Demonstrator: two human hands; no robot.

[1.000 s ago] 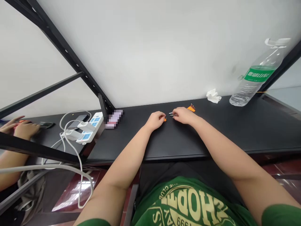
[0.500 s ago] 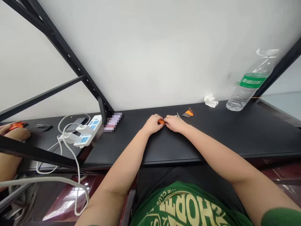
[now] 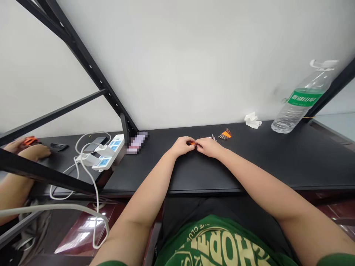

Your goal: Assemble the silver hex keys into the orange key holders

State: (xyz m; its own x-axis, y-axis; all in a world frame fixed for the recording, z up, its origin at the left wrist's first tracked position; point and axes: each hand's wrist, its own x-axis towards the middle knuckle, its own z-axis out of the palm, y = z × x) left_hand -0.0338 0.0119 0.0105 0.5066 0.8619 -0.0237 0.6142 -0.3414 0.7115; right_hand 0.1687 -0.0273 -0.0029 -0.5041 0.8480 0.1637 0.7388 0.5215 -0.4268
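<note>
My left hand (image 3: 182,146) and my right hand (image 3: 209,147) meet over the black table, fingertips almost touching. Between them is a small orange piece (image 3: 192,143), mostly covered by the fingers, so its kind cannot be made out. Both hands are closed on it in a pinch. Just beyond my right hand lie a few thin metal rods (image 3: 213,136), partly hidden behind it. Farther right rests a set of hex keys (image 3: 225,134) in an orange holder.
Along the wall stand a crumpled tissue (image 3: 252,120) and a large water bottle (image 3: 301,99). To the left are a blurred-out phone-like item (image 3: 137,142), a power strip (image 3: 111,153) with white cables, and a black frame post (image 3: 91,70). Beyond it, another person's hands (image 3: 30,149) hold something orange.
The view has shifted slightly, so things at the sides sit farther right. My fingers have closed more over the orange piece, and less of it shows. The other person's hands have moved a little.
</note>
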